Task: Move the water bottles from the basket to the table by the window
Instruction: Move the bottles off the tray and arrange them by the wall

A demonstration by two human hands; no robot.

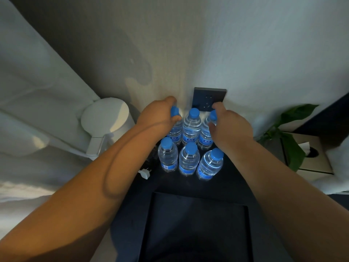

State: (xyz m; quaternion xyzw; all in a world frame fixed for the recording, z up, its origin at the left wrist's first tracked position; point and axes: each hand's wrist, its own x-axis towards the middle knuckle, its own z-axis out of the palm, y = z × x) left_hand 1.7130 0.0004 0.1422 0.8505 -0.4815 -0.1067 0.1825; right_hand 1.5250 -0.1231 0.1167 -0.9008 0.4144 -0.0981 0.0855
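Several clear water bottles with blue caps and blue labels stand in two rows on a dark table (232,178) against the wall. My left hand (160,115) grips the neck of the back-left bottle (176,129). My right hand (229,125) grips the neck of the back-right bottle (204,135). Between them stands the back-middle bottle (191,125), untouched. The front row holds three bottles: left (167,154), middle (189,159) and right (210,164). A dark rectangular basket (196,227) sits below, near me; its inside is in shadow.
A white kettle (105,120) stands left of the bottles, with a white plug (144,173) lying by the table's left edge. A dark wall socket (209,99) is right behind the bottles. To the right are a green plant (289,133) and a tissue box (309,154).
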